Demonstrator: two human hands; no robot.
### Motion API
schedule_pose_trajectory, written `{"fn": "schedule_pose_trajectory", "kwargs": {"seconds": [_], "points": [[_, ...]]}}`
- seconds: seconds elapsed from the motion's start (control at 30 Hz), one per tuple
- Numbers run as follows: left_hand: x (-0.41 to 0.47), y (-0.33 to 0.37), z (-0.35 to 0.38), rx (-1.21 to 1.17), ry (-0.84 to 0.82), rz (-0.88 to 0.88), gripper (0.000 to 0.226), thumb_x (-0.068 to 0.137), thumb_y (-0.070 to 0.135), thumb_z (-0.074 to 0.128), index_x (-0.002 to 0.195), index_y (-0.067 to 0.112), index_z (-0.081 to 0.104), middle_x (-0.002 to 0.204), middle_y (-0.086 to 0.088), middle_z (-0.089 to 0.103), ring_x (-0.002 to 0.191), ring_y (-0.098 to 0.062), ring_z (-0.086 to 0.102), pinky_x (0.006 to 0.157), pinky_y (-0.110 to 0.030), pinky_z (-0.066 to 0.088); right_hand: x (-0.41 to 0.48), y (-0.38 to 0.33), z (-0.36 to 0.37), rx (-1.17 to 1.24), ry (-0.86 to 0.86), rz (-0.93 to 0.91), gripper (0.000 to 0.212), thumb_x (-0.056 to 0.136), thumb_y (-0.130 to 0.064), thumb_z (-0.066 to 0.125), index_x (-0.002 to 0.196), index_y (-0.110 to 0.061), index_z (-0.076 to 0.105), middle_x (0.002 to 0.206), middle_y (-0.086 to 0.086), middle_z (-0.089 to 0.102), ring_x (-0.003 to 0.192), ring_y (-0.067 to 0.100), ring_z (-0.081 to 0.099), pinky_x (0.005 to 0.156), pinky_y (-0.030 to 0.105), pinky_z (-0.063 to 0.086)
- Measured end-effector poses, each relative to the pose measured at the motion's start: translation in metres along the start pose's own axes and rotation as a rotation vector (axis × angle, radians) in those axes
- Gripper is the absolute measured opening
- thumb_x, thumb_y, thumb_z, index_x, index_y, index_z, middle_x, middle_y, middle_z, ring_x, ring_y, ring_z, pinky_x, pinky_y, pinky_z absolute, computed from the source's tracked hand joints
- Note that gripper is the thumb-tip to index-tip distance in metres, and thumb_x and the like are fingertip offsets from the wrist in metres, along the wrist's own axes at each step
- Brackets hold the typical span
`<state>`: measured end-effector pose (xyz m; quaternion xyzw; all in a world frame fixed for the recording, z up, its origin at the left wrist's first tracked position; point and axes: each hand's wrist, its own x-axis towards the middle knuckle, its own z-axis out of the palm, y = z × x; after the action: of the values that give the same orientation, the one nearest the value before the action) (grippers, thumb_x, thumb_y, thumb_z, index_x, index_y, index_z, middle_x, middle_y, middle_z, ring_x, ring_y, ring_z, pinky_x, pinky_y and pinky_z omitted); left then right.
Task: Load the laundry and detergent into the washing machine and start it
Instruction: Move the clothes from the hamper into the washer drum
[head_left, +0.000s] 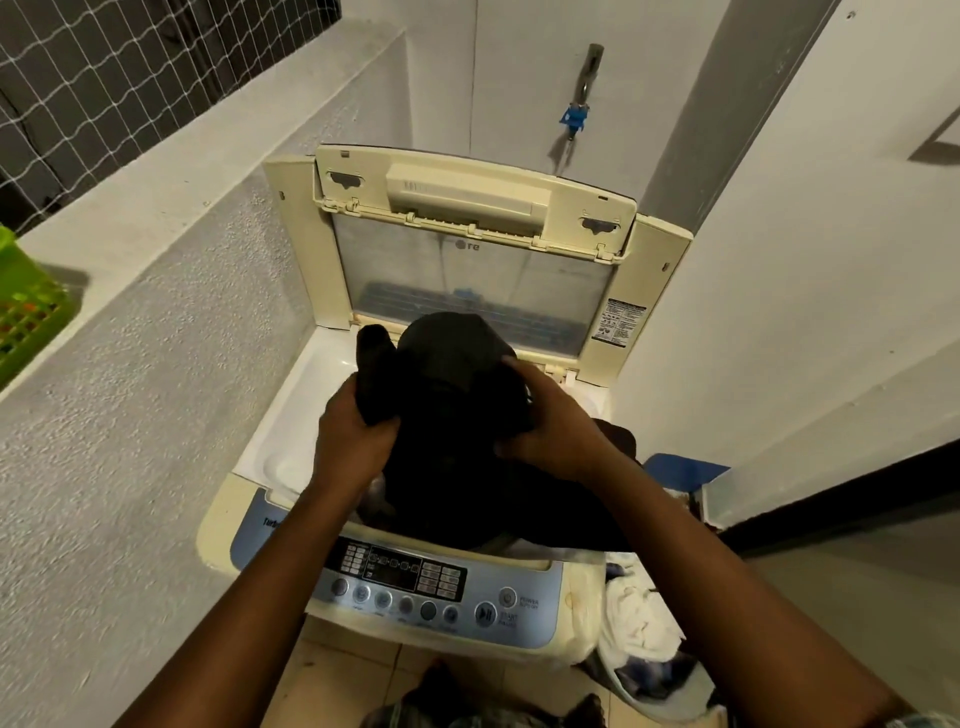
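Note:
A cream top-loading washing machine stands below me with its lid folded up against the wall. Both hands hold a bundle of black clothing over the open tub. My left hand grips a bunched fold at the bundle's left side. My right hand grips its right side, fingers curled over the cloth. The lower part of the garment hangs into the tub and hides the opening. The blue control panel with round buttons lies at the near edge, under my forearms.
A basket of white and dark laundry sits on the floor right of the machine. A blue tap is on the wall behind. A rough grey parapet runs along the left, with a green crate on its ledge.

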<state>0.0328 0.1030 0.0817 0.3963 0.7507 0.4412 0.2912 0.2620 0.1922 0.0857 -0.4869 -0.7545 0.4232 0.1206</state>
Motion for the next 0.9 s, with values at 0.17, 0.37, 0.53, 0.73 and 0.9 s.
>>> {"fn": "schedule_pose_trajectory", "kwargs": {"seconds": [0.17,0.37,0.53,0.73,0.9], "points": [[0.003,-0.005,-0.009,0.002,-0.013,-0.029,0.046,0.091,0.028,0.075,0.133,0.017,0.06,0.113,0.005,0.063,0.104,-0.012,0.057,0.089,-0.027,0.043,-0.033,0.1,0.013,-0.621,-0.199,0.343,0.124,0.077,-0.051,0.085,0.165,-0.039,-0.003,0.175,0.003,0.0,0.159,0.045,0.004,0.119,0.068,0.03],[0.0,-0.008,-0.002,0.087,-0.057,-0.008,0.051,0.092,0.024,0.074,0.138,0.011,0.057,0.128,-0.01,0.068,0.118,-0.028,0.063,0.093,-0.027,0.042,-0.037,0.096,0.014,-0.647,-0.064,0.269,0.048,0.095,-0.014,0.068,0.142,-0.02,0.059,0.138,0.01,0.062,0.118,0.03,0.065,0.097,0.034,0.057],[0.0,-0.013,0.007,0.157,-0.135,0.029,0.057,0.087,0.036,0.075,0.139,0.021,0.056,0.124,0.003,0.066,0.116,-0.02,0.062,0.094,-0.029,0.042,-0.013,0.035,0.016,-0.224,0.112,0.141,0.032,0.094,-0.004,0.067,0.125,-0.009,0.074,0.125,0.008,0.073,0.11,0.025,0.069,0.089,0.024,0.051],[0.002,-0.011,0.015,0.217,-0.19,0.034,0.064,0.087,0.028,0.079,0.144,0.016,0.053,0.131,-0.008,0.068,0.122,-0.028,0.063,0.089,-0.028,0.042,0.014,-0.019,0.03,0.153,0.145,0.044,0.034,0.093,-0.013,0.067,0.125,-0.024,0.074,0.117,-0.006,0.074,0.101,0.007,0.068,0.094,0.029,0.058],[0.002,-0.019,0.019,0.2,-0.264,0.051,0.077,0.077,0.021,0.086,0.144,0.031,0.05,0.137,0.004,0.065,0.126,-0.019,0.062,0.105,-0.043,0.051,0.015,-0.022,0.041,0.111,0.113,0.036,0.045,0.095,-0.015,0.069,0.139,-0.023,0.065,0.137,-0.002,0.068,0.11,0.004,0.056,0.09,0.014,0.042]]}}
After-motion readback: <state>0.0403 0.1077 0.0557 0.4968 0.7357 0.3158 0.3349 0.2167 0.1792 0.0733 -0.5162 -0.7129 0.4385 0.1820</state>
